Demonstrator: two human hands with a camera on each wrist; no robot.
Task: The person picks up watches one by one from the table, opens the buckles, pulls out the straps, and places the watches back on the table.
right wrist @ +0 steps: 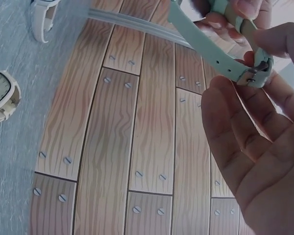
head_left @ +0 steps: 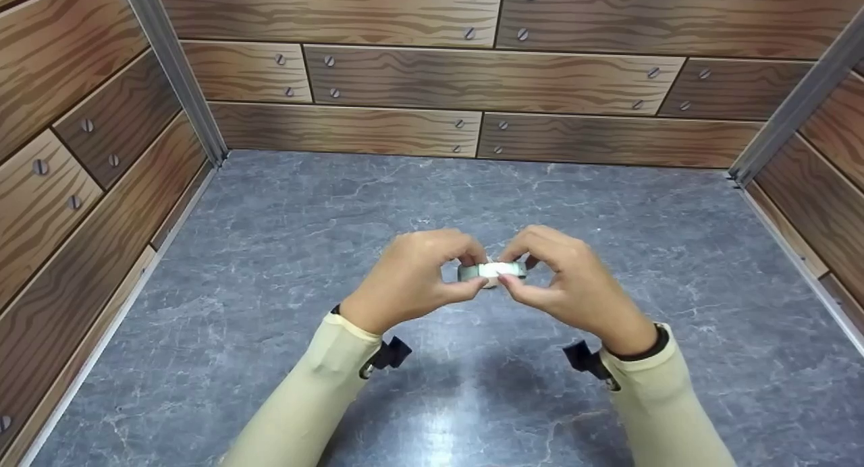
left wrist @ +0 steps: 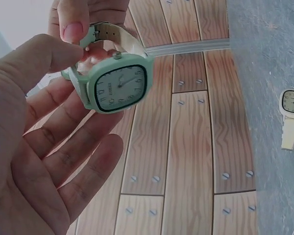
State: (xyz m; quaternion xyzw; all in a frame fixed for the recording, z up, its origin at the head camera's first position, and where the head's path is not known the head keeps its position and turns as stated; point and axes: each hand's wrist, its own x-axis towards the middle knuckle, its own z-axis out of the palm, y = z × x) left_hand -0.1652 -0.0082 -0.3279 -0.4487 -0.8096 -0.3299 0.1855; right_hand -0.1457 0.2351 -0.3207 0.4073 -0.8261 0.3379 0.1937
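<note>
A mint-green wristwatch (head_left: 468, 272) is held up in front of the body between both hands. My left hand (head_left: 422, 271) pinches it from the left with thumb and fingers. From the other side my right hand (head_left: 574, 275) pinches the strap by its metal buckle (right wrist: 253, 76). In the left wrist view the rounded-square dial (left wrist: 120, 87) is turned to the camera. The strap is looped, with its holed green length (right wrist: 198, 41) running through the buckle in the right wrist view. Fingertips partly hide the strap in both wrist views.
A pale watch with a cream strap (left wrist: 290, 131) lies on the grey marbled table (head_left: 304, 204) in the left wrist view. The right wrist view shows a cream watch (right wrist: 1, 93) and another pale watch strap (right wrist: 39, 22). Wood-patterned walls (head_left: 405, 75) enclose the table.
</note>
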